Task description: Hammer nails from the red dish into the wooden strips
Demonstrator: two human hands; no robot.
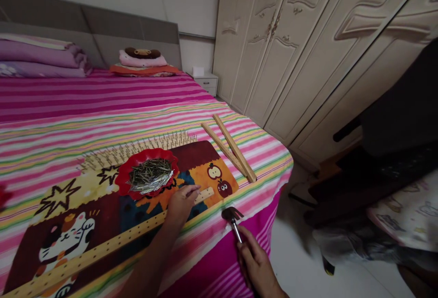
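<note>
Head view, looking down at the bed (102, 101) with its striped cover: your left hand (181, 203) rests on the long wooden strip (112, 243), fingers curled down near the strip's far end, pinching at something too small to make out (possibly a nail, but you cannot tell). The strip has a row of holes and runs along the bed's near edge, over a cartoon mat (102, 206) printed with a cat and apples. Your right hand (255, 261) is closed around the handle of a hammer (232, 218), whose dark head hovers just past the bed's near right corner, close beside the strip's end without touching it.

Just behind your left hand sits a red dish (147, 177) piled with nails (150, 175), on the mat. Behind the dish lies another strip studded with nails (137, 151) standing upright. Two plain wooden sticks (229, 147) lie side by side toward the bed's right edge, meeting at their near ends. Folded bedding is stacked at the bed's head, and a cream wardrobe (308, 38) stands to the right.
</note>
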